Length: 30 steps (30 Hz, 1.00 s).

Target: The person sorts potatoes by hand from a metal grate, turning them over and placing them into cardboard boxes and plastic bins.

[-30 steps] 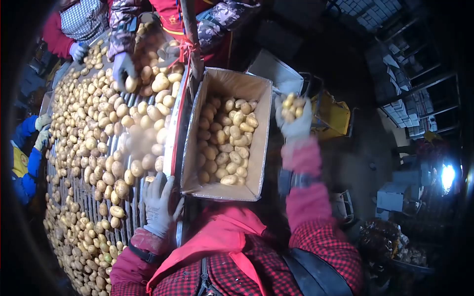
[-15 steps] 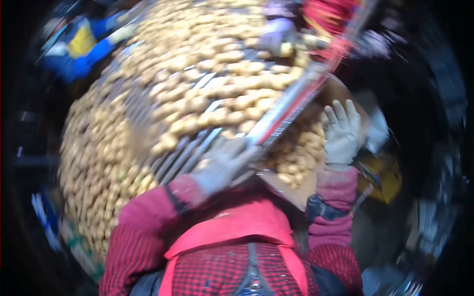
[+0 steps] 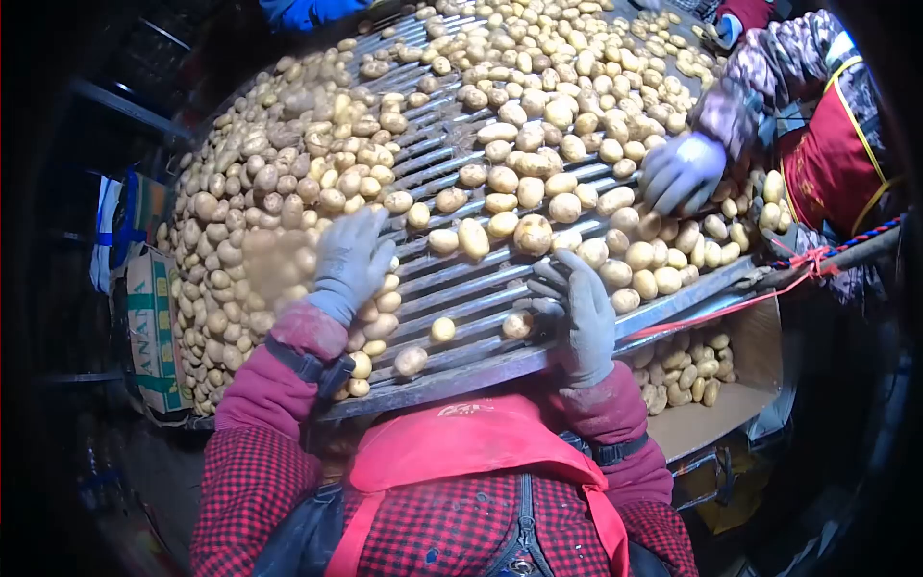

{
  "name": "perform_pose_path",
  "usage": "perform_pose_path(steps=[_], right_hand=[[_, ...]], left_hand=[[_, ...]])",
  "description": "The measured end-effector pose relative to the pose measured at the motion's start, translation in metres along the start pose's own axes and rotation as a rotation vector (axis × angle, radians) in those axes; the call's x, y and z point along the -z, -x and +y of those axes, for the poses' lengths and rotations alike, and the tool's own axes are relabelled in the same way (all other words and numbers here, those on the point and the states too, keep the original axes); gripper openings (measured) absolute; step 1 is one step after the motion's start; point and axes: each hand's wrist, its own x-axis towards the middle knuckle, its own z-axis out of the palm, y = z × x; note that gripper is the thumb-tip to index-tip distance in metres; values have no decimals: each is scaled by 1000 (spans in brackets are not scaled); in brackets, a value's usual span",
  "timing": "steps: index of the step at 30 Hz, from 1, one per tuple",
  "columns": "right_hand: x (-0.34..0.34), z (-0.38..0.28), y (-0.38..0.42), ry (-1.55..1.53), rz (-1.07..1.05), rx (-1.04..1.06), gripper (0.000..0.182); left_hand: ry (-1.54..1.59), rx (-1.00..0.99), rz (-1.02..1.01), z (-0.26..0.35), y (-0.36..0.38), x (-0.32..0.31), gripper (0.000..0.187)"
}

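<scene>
My left hand [image 3: 351,262], in a grey glove, lies open against the right edge of a big heap of potatoes [image 3: 260,183], fingers stretched forward. Under and around it, the potatoes meet a grate of metal bars [image 3: 461,288]. My right hand [image 3: 582,317], gloved too, is above the front rail [image 3: 461,377] of the grate. Its fingers are apart and slightly bent, just behind a single potato [image 3: 517,325]. Two more potatoes lie on the bars between my hands. Beyond them, many potatoes [image 3: 534,234] spread across the grate.
At the right, a person's purple-gloved hand [image 3: 685,171] is over the potatoes. A cardboard box [image 3: 723,415] with potatoes sits below the rail at my right. A printed carton [image 3: 154,327] stands at the left. A red cord [image 3: 692,322] runs along the rail.
My view has turned to the right and steadied. My right hand has moved from over the cardboard box to the grate; my left has gone from the rail to the heap's edge.
</scene>
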Motion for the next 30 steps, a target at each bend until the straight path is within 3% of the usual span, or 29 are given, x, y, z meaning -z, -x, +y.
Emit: perform_pose_path(steps=[3, 6, 9, 11, 12, 13, 15, 16, 18, 20, 21, 22, 23, 25, 30], right_hand=[[4, -1, -3, 5, -5, 9, 51], [5, 1, -8, 58, 7, 0, 51], [7, 2, -12, 69, -5, -2, 52], [9, 3, -16, 69, -5, -12, 55], [10, 4, -19, 46, 4, -26, 56], [10, 5, -22, 21, 10, -36, 58], [6, 1, -26, 22, 25, -48, 60], [5, 0, -26, 3, 23, -53, 60], [4, 1, -23, -14, 24, -73, 61], [4, 1, -26, -35, 41, -89, 62], [3, 0, -26, -36, 47, -90, 62], [3, -1, -26, -35, 45, -93, 62], [3, -1, -27, -35, 44, -98, 62], [2, 1, -28, -44, 55, -108, 62], [3, 2, -30, -57, 60, -116, 63]], left_hand=[[-204, -145, 110, -14, -27, -2, 57], [-200, -168, -200, 8, -53, -16, 63], [-190, -130, 204, 34, -52, -75, 54], [82, -130, -129, 75, -62, -27, 44], [24, -283, -334, 92, -61, -20, 35], [257, -222, -471, 102, -48, -25, 35], [545, -379, 9, 96, -21, -44, 35], [586, -458, -42, 83, -34, -33, 37], [387, -259, -6, 65, -51, 6, 39], [193, -144, 105, 15, -54, -6, 39], [11, -37, -89, -3, -58, 3, 48], [-96, 0, -126, -20, -61, 2, 62], [-252, -39, -61, -33, -63, -4, 78], [-285, -40, -254, -48, -80, -6, 88], [-312, 9, -392, -36, -99, -12, 93]])
